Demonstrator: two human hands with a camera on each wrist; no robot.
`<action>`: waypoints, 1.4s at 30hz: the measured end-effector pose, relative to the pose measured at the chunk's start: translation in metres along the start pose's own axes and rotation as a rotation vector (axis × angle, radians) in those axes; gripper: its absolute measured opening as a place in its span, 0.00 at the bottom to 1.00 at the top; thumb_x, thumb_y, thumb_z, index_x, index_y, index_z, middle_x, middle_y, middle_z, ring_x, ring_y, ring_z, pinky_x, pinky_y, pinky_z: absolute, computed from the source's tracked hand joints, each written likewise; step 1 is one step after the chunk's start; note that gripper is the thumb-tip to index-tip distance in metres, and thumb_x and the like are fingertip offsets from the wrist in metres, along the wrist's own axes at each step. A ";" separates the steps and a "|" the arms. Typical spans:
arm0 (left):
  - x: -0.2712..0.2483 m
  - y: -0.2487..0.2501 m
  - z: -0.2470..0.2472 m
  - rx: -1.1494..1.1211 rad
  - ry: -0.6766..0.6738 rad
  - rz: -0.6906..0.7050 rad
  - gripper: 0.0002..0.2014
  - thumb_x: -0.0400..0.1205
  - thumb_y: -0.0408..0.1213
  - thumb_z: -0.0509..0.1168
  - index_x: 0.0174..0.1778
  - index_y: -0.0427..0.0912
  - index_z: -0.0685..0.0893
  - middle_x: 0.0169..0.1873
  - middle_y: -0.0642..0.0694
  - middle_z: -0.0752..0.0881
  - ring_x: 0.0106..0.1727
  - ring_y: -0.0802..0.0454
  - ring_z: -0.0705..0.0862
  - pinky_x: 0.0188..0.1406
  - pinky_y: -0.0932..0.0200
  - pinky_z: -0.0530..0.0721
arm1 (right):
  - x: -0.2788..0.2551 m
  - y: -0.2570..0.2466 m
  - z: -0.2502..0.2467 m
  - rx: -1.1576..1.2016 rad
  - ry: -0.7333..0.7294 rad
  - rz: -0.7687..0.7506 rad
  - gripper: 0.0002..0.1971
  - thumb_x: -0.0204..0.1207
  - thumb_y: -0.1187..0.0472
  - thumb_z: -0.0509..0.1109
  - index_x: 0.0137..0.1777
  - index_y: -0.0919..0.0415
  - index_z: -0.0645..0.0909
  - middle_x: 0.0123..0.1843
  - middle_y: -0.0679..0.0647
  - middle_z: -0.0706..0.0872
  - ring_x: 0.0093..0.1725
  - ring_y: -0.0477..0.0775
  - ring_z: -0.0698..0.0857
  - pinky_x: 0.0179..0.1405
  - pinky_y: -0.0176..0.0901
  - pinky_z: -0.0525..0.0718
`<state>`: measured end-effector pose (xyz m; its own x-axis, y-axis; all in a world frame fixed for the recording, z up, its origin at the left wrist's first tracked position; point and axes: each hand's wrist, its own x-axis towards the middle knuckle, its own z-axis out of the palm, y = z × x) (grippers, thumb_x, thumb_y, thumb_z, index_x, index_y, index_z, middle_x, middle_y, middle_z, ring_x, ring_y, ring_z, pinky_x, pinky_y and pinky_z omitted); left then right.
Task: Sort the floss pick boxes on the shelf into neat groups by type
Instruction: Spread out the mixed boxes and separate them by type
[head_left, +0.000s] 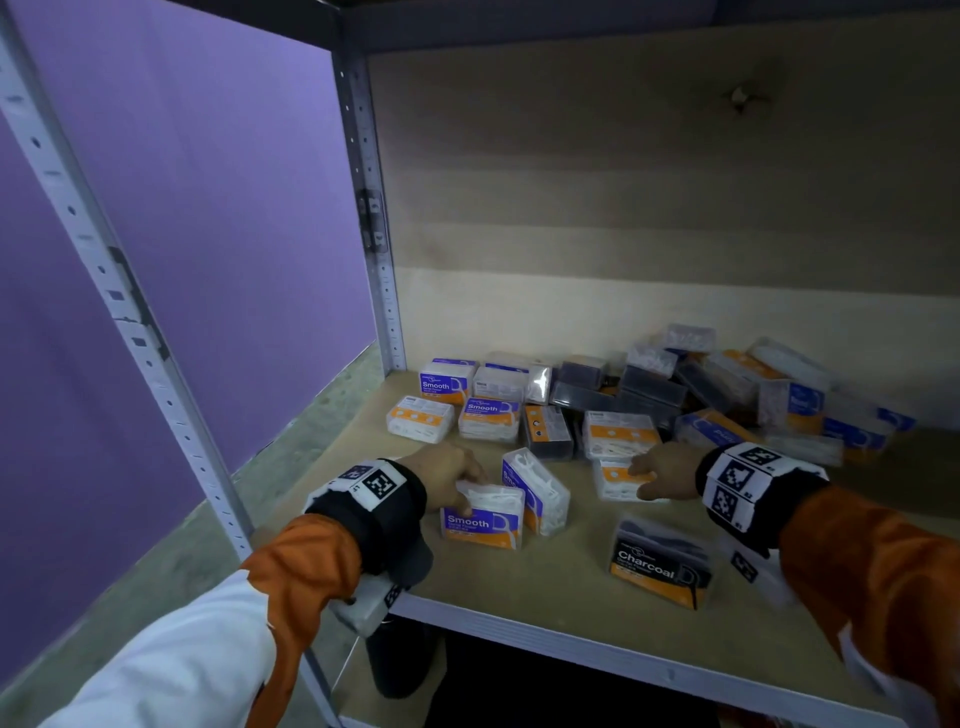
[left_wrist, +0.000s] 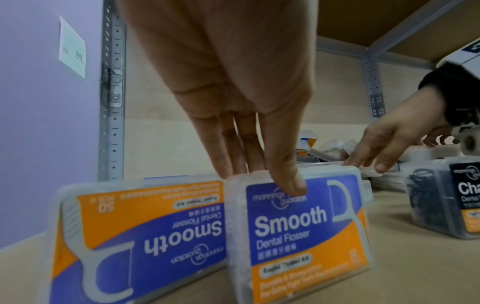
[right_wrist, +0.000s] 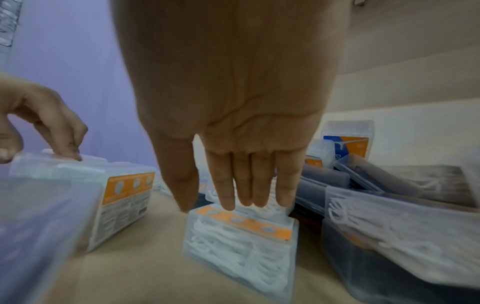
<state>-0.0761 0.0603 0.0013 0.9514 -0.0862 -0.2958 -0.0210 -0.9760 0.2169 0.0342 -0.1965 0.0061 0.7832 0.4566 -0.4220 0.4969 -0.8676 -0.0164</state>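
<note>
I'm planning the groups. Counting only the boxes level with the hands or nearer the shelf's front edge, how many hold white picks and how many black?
White-pick boxes: 3
Black-pick Charcoal box: 1
Total: 4

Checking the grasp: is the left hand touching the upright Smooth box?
Touching. The left wrist view shows the left hand with its thumb on the upright Smooth box label and fingers behind its top edge.

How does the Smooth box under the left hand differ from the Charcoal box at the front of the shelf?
The Smooth box has a blue-and-orange label and white picks; the Charcoal box has a black label and dark picks. The left hand grips the Smooth box from above; no hand touches the Charcoal box. Both are clear plastic boxes with their labels facing forward.
</note>
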 end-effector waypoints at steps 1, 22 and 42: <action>0.000 0.000 0.001 -0.006 0.006 -0.006 0.23 0.77 0.35 0.70 0.69 0.42 0.78 0.65 0.44 0.80 0.66 0.47 0.77 0.56 0.63 0.71 | 0.001 0.001 0.001 -0.003 -0.001 -0.005 0.29 0.86 0.53 0.57 0.83 0.60 0.56 0.86 0.55 0.55 0.83 0.54 0.60 0.79 0.41 0.60; -0.001 0.002 0.003 -0.036 0.043 -0.061 0.23 0.76 0.35 0.71 0.67 0.38 0.79 0.65 0.41 0.80 0.65 0.45 0.77 0.62 0.57 0.73 | 0.014 0.020 0.022 -0.103 0.055 -0.091 0.27 0.84 0.53 0.59 0.82 0.56 0.61 0.80 0.54 0.68 0.77 0.53 0.70 0.71 0.36 0.69; -0.001 0.004 0.009 -0.090 0.095 -0.082 0.23 0.76 0.31 0.70 0.68 0.37 0.78 0.66 0.40 0.79 0.67 0.44 0.76 0.64 0.57 0.72 | 0.015 0.017 0.029 -0.096 0.131 -0.040 0.28 0.81 0.54 0.64 0.80 0.54 0.65 0.78 0.54 0.72 0.75 0.53 0.73 0.68 0.37 0.72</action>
<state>-0.0798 0.0544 -0.0058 0.9737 0.0163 -0.2272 0.0812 -0.9567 0.2794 0.0436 -0.2102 -0.0272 0.8012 0.5176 -0.3004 0.5571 -0.8284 0.0585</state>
